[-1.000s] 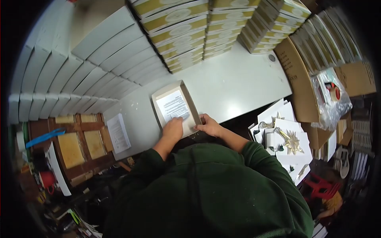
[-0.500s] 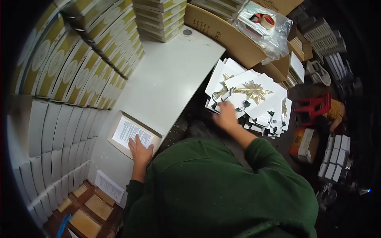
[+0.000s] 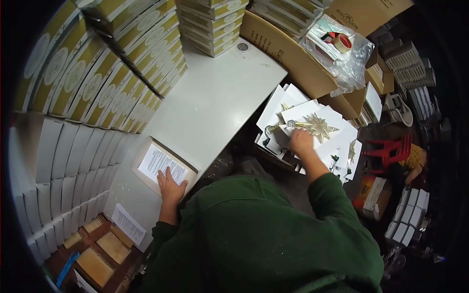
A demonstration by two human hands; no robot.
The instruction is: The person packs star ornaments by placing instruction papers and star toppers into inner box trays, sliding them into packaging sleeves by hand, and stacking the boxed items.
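Observation:
My left hand (image 3: 171,187) rests with fingers spread on a printed sheet (image 3: 159,163) that lies in a shallow open cardboard box (image 3: 139,171) at the front edge of the white table. Off the table's right side, my right hand (image 3: 302,143) is over a pile of white boxes or cards (image 3: 273,115). Its fingers are curled together beside the lower end of a gold star tree topper (image 3: 320,128); what they grip is hidden. Another gold star (image 3: 351,150) shows at the pile's right, along with green wire pieces (image 3: 334,158).
Gold-and-white boxes (image 3: 93,88) are stacked along the left, above plain white boxes (image 3: 53,166). The white table (image 3: 215,93) carries another sheet (image 3: 128,223). A large carton (image 3: 288,53), tape roll (image 3: 342,43) and plastic are at the back. A person (image 3: 415,161) is near a red chair (image 3: 388,151).
My right hand has moved rightward across the pile, from the green wire pieces to the star's lower end, and its fingers have curled in. My left hand stays on the sheet. The view has shifted slightly.

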